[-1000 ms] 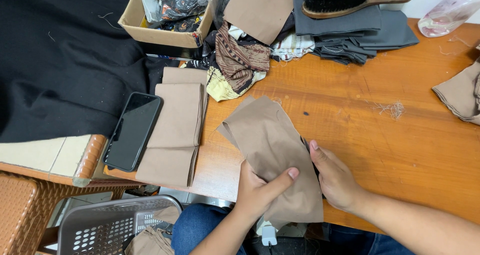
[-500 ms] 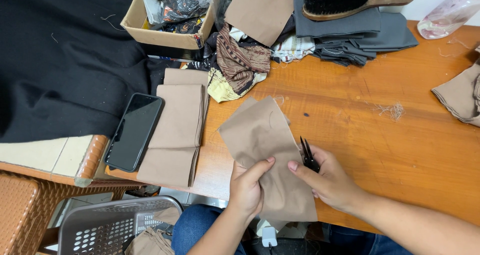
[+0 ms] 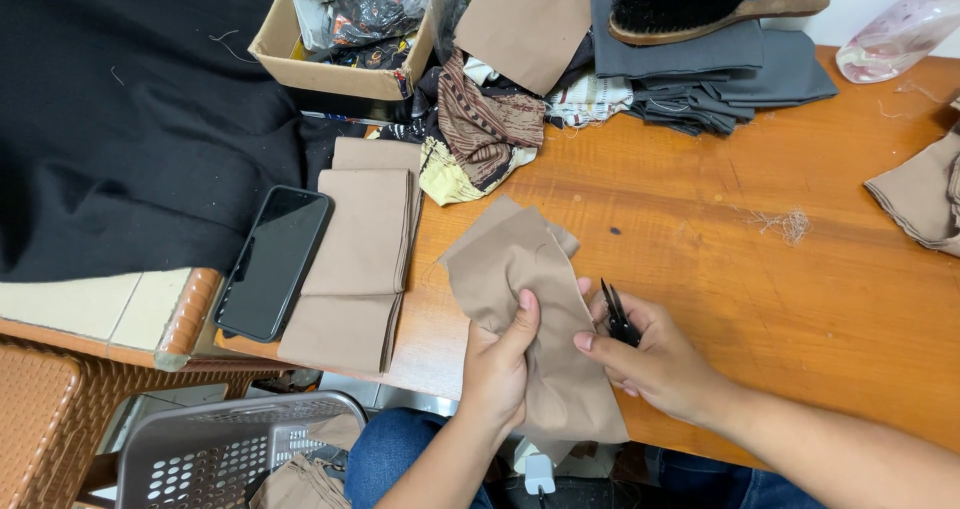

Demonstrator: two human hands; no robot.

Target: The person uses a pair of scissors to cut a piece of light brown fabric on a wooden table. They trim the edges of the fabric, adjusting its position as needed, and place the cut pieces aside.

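Lower centre of frame: the left hand point(image 3: 497, 364) grips a piece of tan cloth point(image 3: 535, 339), thumb pressed on its face, fingers closed behind. The right hand point(image 3: 650, 354) pinches the cloth's right edge while its fingers stay clamped on small black snips point(image 3: 618, 316). Compared with a second ago, the snips have emerged, blades pointing up, and the cloth is bunched closer, half off the tabletop point(image 3: 760, 269) edge. Left: a stack of folded tan pieces point(image 3: 355, 254), a black phone point(image 3: 272, 262).
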